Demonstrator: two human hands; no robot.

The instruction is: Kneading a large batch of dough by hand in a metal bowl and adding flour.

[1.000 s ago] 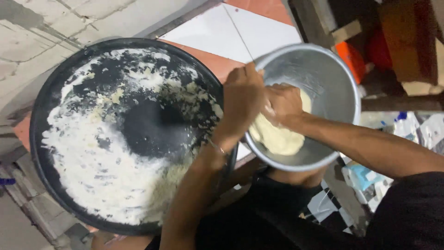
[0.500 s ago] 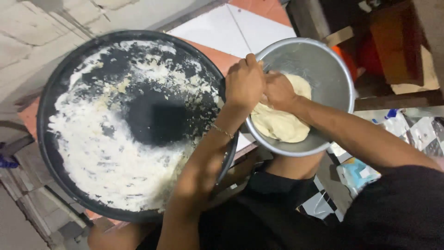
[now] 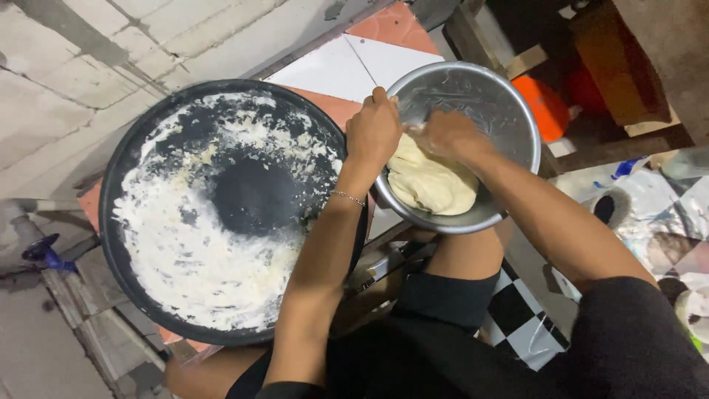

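A round metal bowl holds a pale lump of dough. My left hand grips the bowl's near-left rim, a thin bracelet on its wrist. My right hand reaches in from the right, and its fingers dig into the top edge of the dough, slightly blurred. To the left of the bowl lies a large black round pan, smeared with white floury dough scraps around a bare dark centre. The bowl's rim overlaps the pan's right edge.
White and orange tiles lie under the pan and bowl, against a grey concrete wall. An orange object sits behind the bowl. Plastic wrappers lie at the right. A chequered cloth is below my knee.
My right hand has shifted from the middle of the dough to its top edge. My left hand stays on the bowl's rim. The view has drifted slightly.
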